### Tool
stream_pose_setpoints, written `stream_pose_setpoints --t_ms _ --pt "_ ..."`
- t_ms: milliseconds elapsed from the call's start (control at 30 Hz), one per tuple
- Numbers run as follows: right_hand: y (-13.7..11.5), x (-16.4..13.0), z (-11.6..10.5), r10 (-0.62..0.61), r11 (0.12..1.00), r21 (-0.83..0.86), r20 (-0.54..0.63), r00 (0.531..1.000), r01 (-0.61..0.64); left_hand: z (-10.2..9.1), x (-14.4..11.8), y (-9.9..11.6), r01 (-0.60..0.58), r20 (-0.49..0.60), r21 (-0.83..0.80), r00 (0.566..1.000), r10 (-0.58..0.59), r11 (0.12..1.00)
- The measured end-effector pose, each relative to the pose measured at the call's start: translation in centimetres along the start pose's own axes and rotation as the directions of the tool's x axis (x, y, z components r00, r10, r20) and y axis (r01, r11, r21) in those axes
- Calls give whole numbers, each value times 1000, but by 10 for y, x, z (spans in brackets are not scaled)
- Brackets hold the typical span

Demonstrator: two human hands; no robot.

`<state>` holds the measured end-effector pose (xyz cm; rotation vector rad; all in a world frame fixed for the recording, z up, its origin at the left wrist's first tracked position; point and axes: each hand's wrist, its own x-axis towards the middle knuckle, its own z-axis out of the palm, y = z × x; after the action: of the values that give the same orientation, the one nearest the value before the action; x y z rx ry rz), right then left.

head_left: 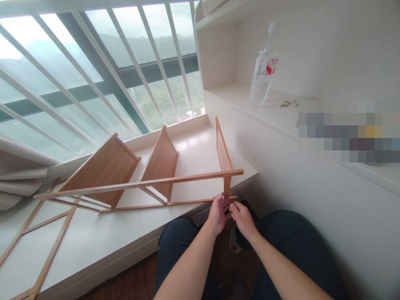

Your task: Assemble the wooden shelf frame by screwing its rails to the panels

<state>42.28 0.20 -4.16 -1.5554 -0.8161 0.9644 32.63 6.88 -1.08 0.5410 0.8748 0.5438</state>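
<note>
A partly assembled wooden shelf frame (pixel 190 179) lies on its side on the white window bench, with several brown panels set across its long rails. At its near right corner, my left hand (pixel 218 214) is closed about the end of the lower rail, thumb up against the wood. Close beside it, my right hand (pixel 243 217) has its fingers pinched together by the same rail end. Whatever sits in that pinch is too small to make out. The end panel (pixel 222 150) stands just above both hands.
A separate wooden ladder-like frame (pixel 51 246) leans at the bench's left. On the white ledge at right stand a clear plastic bottle (pixel 264 71) and several small metal fasteners (pixel 286 104). Window bars (pixel 140 46) run behind, and a curtain (pixel 21 175) hangs at left.
</note>
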Motion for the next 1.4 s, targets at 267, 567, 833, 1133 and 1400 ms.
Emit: stream_pose_setpoints --t_ms 267,567,833,1133,1400 --pt "2 4 3 34 996 77 20 999 -35 -5 8 -3 39 22 26 999 -40 999" --pt "-2 4 2 18 995 93 43 999 -22 -5 7 -4 15 4 32 1000 -15 999" --pt "-17 3 -4 -17 1000 16 12 1000 17 -7 10 -6 -18 -2 29 1000 18 999" --pt "-18 4 -8 2 999 37 -2 1000 -2 -4 11 -8 -58 -12 18 998 58 998" --pt "-9 6 -2 102 973 203 28 994 -105 -7 15 -11 -56 -32 1 998 56 998"
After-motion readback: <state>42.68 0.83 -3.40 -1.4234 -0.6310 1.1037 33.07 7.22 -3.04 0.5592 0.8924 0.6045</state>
